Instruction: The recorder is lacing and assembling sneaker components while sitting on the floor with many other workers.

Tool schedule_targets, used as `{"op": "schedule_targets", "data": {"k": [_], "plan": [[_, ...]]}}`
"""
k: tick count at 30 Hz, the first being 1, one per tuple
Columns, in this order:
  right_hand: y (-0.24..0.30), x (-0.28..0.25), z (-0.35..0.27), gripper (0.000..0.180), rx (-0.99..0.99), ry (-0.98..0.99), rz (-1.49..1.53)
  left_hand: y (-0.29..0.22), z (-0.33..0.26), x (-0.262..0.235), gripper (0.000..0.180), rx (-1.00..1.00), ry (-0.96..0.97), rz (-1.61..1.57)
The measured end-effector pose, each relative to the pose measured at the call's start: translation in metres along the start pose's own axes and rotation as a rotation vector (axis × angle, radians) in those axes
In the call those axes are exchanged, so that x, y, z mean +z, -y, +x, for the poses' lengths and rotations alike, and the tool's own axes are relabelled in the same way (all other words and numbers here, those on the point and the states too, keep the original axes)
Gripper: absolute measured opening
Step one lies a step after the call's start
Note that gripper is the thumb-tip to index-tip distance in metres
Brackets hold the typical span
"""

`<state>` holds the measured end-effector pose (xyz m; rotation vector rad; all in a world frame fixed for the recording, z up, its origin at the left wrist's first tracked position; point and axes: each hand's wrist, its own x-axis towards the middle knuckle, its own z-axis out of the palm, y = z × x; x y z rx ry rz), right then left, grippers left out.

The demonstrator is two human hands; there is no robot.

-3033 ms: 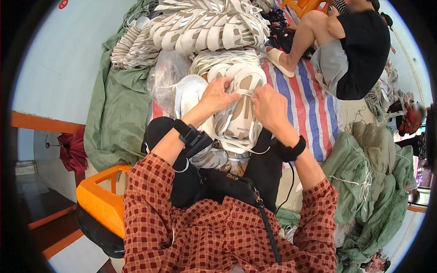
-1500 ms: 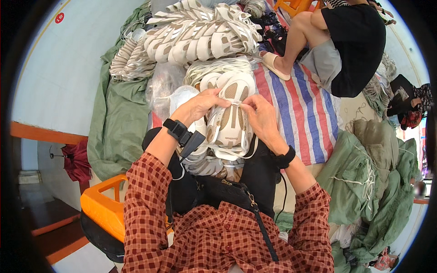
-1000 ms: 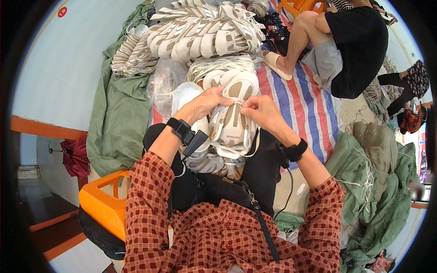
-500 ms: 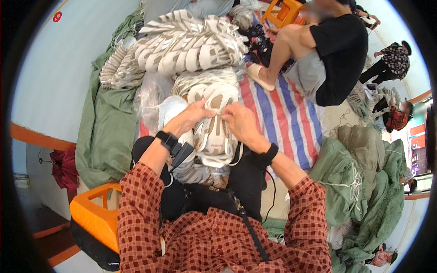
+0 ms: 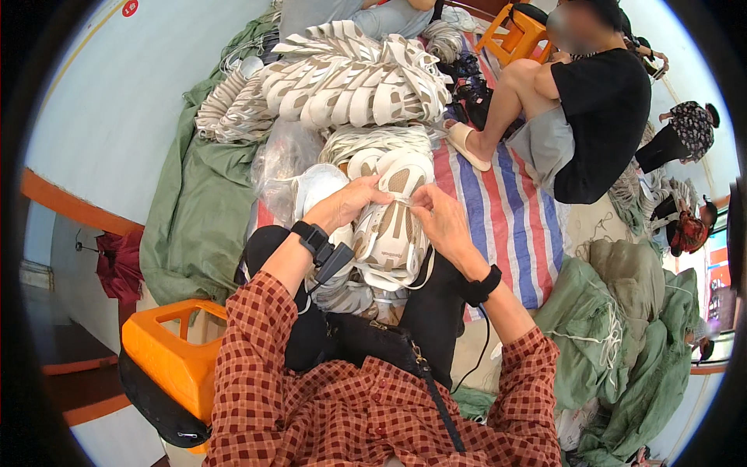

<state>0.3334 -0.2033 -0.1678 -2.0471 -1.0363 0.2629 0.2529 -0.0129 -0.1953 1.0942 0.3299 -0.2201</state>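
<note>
A white and tan shoe upper (image 5: 389, 243) lies over my lap, toe end toward me. Across its upper part runs a thin white lace (image 5: 401, 200), pinched from both sides. My left hand (image 5: 352, 202) is closed on it at the left, thumb and fingers together. At the right, my right hand (image 5: 440, 219) pinches the lace between thumb and forefinger. Another white piece (image 5: 317, 185) rests beside my left hand, partly hidden by it. A loose white lace end hangs by the upper's lower right edge.
Beyond my hands sits a large pile of shoe uppers (image 5: 358, 86). A striped tarp (image 5: 510, 226) spreads to the right, where a person in black (image 5: 603, 117) sits. Green sacks (image 5: 580, 327) lie at right, green cloth (image 5: 194, 226) at left. An orange stool (image 5: 204, 366) stands lower left.
The whole view has shifted, so the scene sits farther right and slightly lower. Both hands stay at the same part of the upper, with small finger movements on the lace.
</note>
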Motion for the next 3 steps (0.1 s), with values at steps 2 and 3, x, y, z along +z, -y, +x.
{"op": "schedule_targets", "data": {"k": [2,3], "plan": [[0.001,0.009,0.002,0.019,0.024,0.011,0.097,0.005,-0.003,-0.004,0.047,0.008,-0.023,0.016],[0.001,0.014,0.005,0.021,0.053,0.012,0.186,0.004,-0.003,0.001,0.050,0.018,-0.032,0.035]]}}
